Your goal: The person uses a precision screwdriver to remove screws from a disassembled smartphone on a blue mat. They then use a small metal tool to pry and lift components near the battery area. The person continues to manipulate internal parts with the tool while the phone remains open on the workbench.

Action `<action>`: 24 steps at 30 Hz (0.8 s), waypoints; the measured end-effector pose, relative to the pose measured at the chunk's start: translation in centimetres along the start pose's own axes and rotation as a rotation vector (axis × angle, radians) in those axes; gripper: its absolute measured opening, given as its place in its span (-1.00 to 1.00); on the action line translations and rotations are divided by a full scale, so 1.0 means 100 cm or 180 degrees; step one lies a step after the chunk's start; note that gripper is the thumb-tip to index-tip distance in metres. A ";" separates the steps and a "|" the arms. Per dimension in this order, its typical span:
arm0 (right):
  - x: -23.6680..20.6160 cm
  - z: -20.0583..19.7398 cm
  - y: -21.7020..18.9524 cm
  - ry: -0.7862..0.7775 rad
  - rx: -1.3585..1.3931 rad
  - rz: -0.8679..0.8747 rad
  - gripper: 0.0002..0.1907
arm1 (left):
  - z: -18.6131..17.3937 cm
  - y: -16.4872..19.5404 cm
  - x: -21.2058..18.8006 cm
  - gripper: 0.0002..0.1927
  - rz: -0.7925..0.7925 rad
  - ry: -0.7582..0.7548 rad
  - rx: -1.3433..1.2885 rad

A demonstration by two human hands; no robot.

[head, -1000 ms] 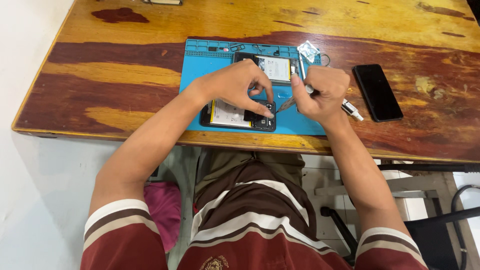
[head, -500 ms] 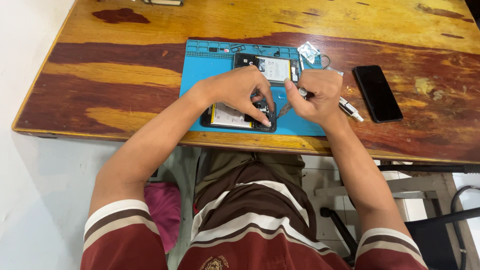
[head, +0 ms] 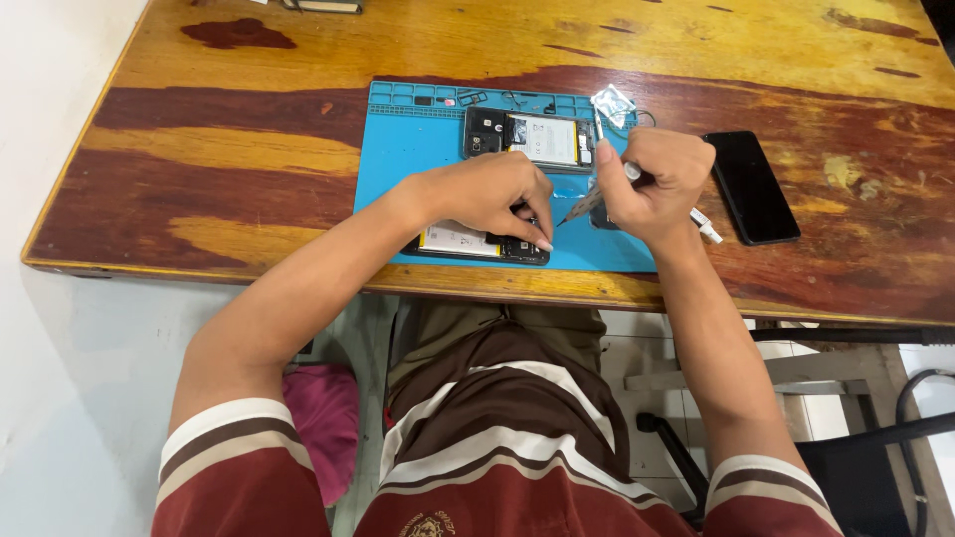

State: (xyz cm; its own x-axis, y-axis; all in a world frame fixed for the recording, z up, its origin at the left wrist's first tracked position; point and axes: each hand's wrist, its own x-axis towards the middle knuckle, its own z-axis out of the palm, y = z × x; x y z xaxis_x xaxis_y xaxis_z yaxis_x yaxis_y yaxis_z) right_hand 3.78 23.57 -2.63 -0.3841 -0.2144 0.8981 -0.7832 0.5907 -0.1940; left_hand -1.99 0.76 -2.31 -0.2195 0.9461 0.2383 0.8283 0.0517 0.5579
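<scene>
A wide wooden table (head: 249,139), streaked yellow and dark red, carries a blue work mat (head: 418,149) near its front edge. On the mat's near strip lies an opened phone (head: 468,242), its back cover off and its battery and dark circuit boards exposed; its long axis runs left to right along the table's front edge, and the end with the boards points to the person's right. A second opened phone (head: 532,137) lies further back on the mat, long axis also left to right. A closed black phone (head: 751,186) rests on bare wood to the right of the mat, angled slightly.

The left hand (head: 487,191) presses down on the near phone, fingertips on its right end, holding it flat. The right hand (head: 652,184) is closed on a slim metal tool (head: 582,207), whose tip slants down and left toward that end, just short of the left fingertips.

Judging by this, the case is already open and work on the inner parts is under way; whether any part has been freed cannot be told, and reassembly remains.
</scene>
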 end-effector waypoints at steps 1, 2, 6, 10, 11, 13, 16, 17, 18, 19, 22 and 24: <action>-0.001 0.000 0.001 0.0014 -0.0002 0.0004 -0.49 | 0.000 0.001 0.000 -0.82 -0.0064 -0.0029 0.0023; -0.001 0.000 0.001 0.0028 -0.0003 0.0008 -0.49 | 0.001 0.003 -0.001 -0.82 -0.0090 -0.0042 0.0086; -0.001 0.002 0.002 0.0072 0.0013 -0.0077 -0.53 | 0.003 0.006 -0.002 -0.83 -0.0178 -0.0073 0.0171; 0.001 0.005 0.001 0.0079 0.0108 -0.0005 -0.52 | -0.013 -0.007 -0.011 -0.86 -0.0126 0.0593 0.0276; 0.000 0.006 0.000 0.0042 0.0169 0.0026 -0.51 | -0.016 -0.011 -0.015 -0.86 -0.0288 0.0611 0.0411; 0.000 0.008 -0.002 -0.0172 0.0251 -0.0076 -0.53 | -0.021 -0.019 -0.021 -0.85 -0.0597 0.0639 0.0693; 0.000 0.012 -0.005 -0.0353 0.0376 -0.0153 -0.58 | -0.019 -0.027 -0.020 -0.83 -0.0826 0.0451 0.0777; 0.000 0.013 -0.006 -0.0392 0.0420 -0.0164 -0.60 | -0.018 -0.029 -0.019 -0.84 -0.0822 0.0452 0.0830; 0.001 0.014 -0.007 -0.0458 0.0458 -0.0155 -0.60 | -0.016 -0.029 -0.018 -0.85 -0.0821 0.0452 0.0880; 0.001 0.015 -0.007 -0.0525 0.0498 -0.0143 -0.61 | -0.014 -0.030 -0.018 -0.86 -0.0823 0.0451 0.0929; 0.001 0.014 -0.009 -0.0614 0.0549 -0.0117 -0.61 | -0.014 -0.030 -0.016 -0.85 -0.0875 0.0448 0.0931; 0.002 0.013 -0.009 -0.0634 0.0559 -0.0094 -0.60 | -0.015 -0.029 -0.015 -0.85 -0.0881 0.0436 0.0915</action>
State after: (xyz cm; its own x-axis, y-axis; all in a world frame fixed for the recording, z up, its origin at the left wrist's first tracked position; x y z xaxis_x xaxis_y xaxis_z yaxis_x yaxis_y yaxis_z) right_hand 3.75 21.98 -2.83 -0.4347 -0.3887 0.8123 -0.8617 0.4416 -0.2499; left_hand -4.80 -1.30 -3.11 -0.5043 0.8337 0.2249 0.8343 0.4032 0.3759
